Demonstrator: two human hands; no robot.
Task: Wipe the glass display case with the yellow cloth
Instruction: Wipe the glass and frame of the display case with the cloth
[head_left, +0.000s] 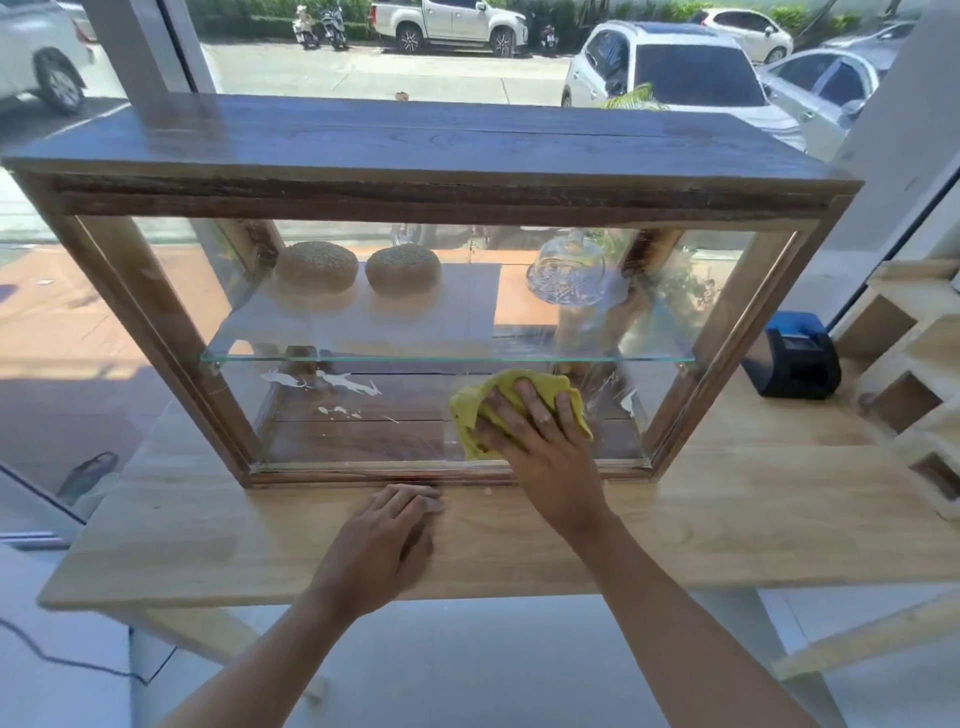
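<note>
The wooden table (208, 540) carries the glass display case (431, 156), a wood-framed box with a dark plank top and a large front pane facing the person. That front pane (363, 312) is where the work stands, and by my reading it is partly done at best: white smears and flecks sit on the lower left of the glass, streaky haze shows on the right side near the frame, and the upper half looks clearer, though reflections make it hard to judge. Inside, a glass shelf (447, 357) holds two round buns (317, 266) and a glass dome (567, 270); these look untouched. A black and blue device (792, 358) sits on the table to the right, well apart from the wiping.

The right hand (530, 431) presses flat against the lower right of the pane with fingers spread over the bunched yellow cloth (467, 415), pinning it to the glass rather than clenching it. The left hand (387, 540) rests palm down on the table just in front of the case's bottom rail, holding nothing. The smeared lower left and the side panes likely remain to be wiped
</note>
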